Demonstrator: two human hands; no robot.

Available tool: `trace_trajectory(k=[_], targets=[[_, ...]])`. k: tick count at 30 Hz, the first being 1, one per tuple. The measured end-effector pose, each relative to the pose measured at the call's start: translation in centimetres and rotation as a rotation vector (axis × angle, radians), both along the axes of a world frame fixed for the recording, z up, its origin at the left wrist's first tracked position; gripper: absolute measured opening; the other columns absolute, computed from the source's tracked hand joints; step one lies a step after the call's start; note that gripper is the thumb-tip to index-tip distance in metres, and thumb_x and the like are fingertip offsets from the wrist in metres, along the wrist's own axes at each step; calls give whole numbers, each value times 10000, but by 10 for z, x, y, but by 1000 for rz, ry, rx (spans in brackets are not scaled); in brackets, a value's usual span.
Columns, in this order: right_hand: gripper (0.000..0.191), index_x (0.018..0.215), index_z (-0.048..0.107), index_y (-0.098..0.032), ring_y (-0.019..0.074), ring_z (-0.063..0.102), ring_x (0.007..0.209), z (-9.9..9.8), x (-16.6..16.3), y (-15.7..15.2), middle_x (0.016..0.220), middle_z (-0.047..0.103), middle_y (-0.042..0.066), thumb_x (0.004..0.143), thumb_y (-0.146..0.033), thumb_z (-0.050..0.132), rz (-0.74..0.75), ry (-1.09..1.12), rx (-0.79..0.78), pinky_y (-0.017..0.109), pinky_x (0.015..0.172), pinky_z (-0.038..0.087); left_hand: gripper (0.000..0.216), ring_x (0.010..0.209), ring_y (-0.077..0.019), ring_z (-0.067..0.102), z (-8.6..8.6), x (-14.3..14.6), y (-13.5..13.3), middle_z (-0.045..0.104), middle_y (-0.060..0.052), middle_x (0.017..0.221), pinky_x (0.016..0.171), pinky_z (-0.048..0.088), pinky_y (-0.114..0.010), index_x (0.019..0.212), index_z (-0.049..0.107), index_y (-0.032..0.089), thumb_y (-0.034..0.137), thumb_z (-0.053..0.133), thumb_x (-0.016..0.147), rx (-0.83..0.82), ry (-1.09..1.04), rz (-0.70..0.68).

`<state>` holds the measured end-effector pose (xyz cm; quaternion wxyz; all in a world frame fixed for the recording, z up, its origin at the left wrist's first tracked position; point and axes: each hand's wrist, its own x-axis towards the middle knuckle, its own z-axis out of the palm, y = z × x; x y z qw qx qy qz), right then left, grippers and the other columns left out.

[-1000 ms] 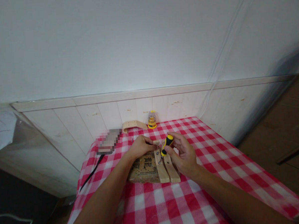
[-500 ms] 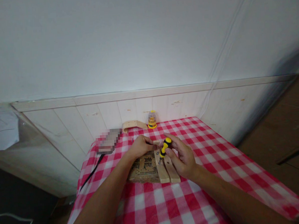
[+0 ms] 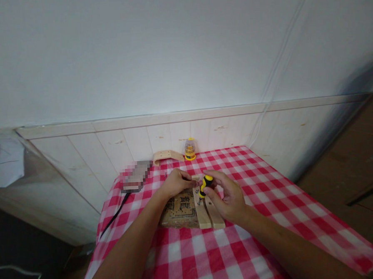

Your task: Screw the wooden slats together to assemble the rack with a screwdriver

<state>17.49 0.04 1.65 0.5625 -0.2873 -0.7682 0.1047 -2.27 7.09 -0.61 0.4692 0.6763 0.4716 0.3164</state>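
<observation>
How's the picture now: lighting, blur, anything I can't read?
Head view throughout: dim light; soft dark shadow on the wall at upper right; pixelation masks a patch above the black strap; the screwdriver is recognisable, its tip too small to read.

Screwdriver [image 3: 208,180] tip too small to tell if it's seated. Right hand [image 3: 228,195] and screwdriver hide the right strip's [image 3: 216,215] far part. Left hand [image 3: 178,183] covers a bit of the left strip [image 3: 203,217]; left forearm [image 3: 126,246] hides the block's [image 3: 179,210] left side. Flat thing [image 3: 136,175] pixelated, unreadable. Tub [image 3: 190,149] lettering and speck [image 3: 165,174] too small. Left edge cuts paper [image 3: 4,161]; bottom edge cuts cloth [image 3: 186,260].
</observation>
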Motion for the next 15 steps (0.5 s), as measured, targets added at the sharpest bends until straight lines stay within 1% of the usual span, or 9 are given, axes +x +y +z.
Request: trace_trajectory(k=[6, 11, 15], targets=[[378, 1229, 590, -269, 204, 720, 831, -4, -3, 2, 1030, 731, 62, 873, -201, 697, 4, 60, -26, 325, 728, 596, 226, 491, -80, 373, 1, 0, 0, 477, 49, 519, 500, 289, -234, 665, 718, 106, 331, 716, 653, -8, 18, 24], [371, 1200, 595, -275, 186, 701, 735, -6, -5, 3, 926, 711, 36, 857, -263, 735, 15, 95, -74, 305, 647, 584, 232, 493, -77, 370, -1, 0, 1, 469, 53, 511, 506, 287, -235, 643, 713, 106, 339, 714, 656, 7, 8, 17], [376, 1172, 592, -268, 181, 692, 703, -6, -6, 3, 855, 692, 19, 838, -290, 763, 10, 120, -107, 290, 607, 570, 245, 487, -75, 364, 2, 1, -1, 471, 54, 508, 500, 275, -234, 647, 715, 105, 349, 714, 655, 3, 13, 10]])
